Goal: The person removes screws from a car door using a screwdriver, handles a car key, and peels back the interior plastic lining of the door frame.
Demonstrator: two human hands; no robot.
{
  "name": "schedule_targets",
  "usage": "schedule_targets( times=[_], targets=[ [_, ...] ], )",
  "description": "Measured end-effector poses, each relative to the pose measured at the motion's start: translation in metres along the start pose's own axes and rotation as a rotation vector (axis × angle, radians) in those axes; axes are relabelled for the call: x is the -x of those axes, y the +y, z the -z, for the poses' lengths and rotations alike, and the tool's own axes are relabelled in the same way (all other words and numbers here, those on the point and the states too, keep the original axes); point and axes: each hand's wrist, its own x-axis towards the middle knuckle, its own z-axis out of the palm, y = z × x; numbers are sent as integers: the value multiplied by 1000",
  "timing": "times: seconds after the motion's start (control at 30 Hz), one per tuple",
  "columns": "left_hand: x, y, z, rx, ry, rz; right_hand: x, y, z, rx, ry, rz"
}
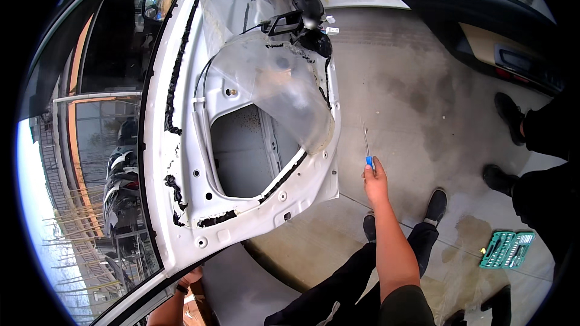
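My right hand (pixel 376 182) is closed around the blue handle of a thin metal-shafted hand tool (pixel 367 145), held over the floor to the right of the car door. Its tip is too fine to make out. The white car door (pixel 187 205) stands with its inner side bare. A cloudy plastic sheet (pixel 272 84) hangs partly peeled over its large opening, and black sealant (pixel 175 84) runs in broken strips around it. At the door's lower edge is my left hand (pixel 192 276), with a dark wristband; the door's edge hides its fingers.
A speaker-like black round part (pixel 307 5) and loose connectors hang at the door's far end. Another door's dark trim panel (pixel 447 18) juts in at upper right. Other people's shoes (pixel 510 118) stand at right, near an opened green socket set case (pixel 507 250). A cardboard box (pixel 196 311) sits lower left.
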Motion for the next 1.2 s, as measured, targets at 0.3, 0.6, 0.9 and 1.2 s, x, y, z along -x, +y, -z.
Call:
schedule_targets(
  times=[0.3, 0.6, 0.9, 1.2],
  targets=[
    [-24, 20, -6, 144, 125, 45, 113, 50, 113, 488, -4, -326],
    [-46, 18, -3, 442, 104, 87, 140, 78, 114, 446, 64, -198],
    [-64, 79, 74, 335, 412, -138, 217, 102, 62, 290, 82, -108],
    [-76, 44, 43, 248, 423, -194, 291, 167, 28, 247, 32, -86]
  ],
)
